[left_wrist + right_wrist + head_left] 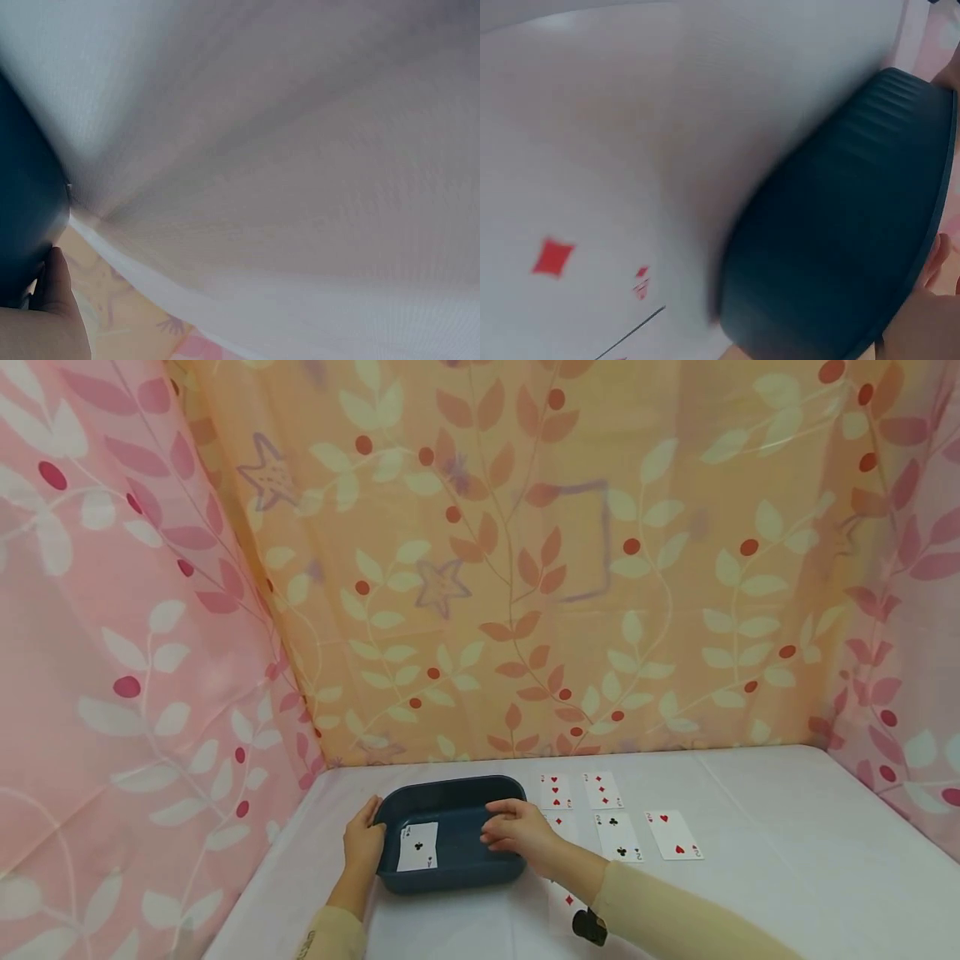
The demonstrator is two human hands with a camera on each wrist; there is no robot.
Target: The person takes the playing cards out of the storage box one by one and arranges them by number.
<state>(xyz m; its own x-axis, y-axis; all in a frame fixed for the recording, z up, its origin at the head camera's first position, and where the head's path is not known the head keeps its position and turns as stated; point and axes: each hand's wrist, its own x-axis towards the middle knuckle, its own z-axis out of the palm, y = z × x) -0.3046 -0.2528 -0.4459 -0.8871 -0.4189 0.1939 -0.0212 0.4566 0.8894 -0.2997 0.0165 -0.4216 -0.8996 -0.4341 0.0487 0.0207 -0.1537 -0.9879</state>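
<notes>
A dark blue rectangular tray stands on the table, a playing card with a black club lying face up inside it at the left. My left hand grips the tray's left end, thumb at the rim; only part of it shows in the left wrist view, beside the blue wall. Over the tray's right end reaches my right hand, its fingers loosely bent above the inside, with no card visible in them. The right wrist view shows the tray's outer wall and fingers beyond its rim.
Right of the tray lie a three of hearts, a three of diamonds, a two of clubs and a two of hearts. Two diamond cards are partly hidden by my right arm. Patterned curtains enclose the white table.
</notes>
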